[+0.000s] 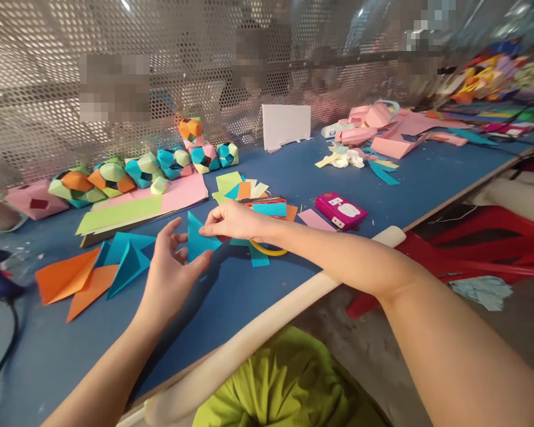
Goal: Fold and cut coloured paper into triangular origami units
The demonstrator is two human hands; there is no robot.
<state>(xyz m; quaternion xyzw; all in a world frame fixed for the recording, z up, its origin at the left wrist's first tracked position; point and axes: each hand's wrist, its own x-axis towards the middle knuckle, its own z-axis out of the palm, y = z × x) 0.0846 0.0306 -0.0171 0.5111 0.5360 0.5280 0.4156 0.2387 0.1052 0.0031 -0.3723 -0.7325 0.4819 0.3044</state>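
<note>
A folded blue paper triangle (196, 234) stands upright above the blue table, held at its right edge by my right hand (231, 220), thumb and fingers pinched. My left hand (173, 261) is open around the paper's left and lower side. Its thumb reaches toward the lower right corner, and the fingertips are partly behind the sheet, so I cannot tell how firmly they touch. Left of that hand lie folded blue paper pieces (127, 261) and orange folded pieces (73, 279). Under my right wrist shows a yellow curved handle (269, 251), partly hidden, beside blue paper strips (260, 256).
Several multicoloured paper balls (111, 177) line the back beside stacked paper sheets (124, 213). A magenta socket box (340, 210) sits right of centre, with pink paper pieces (396, 139) farther back. A glue gun (0, 279) is at far left. A white padded tube (267, 323) runs along the front edge.
</note>
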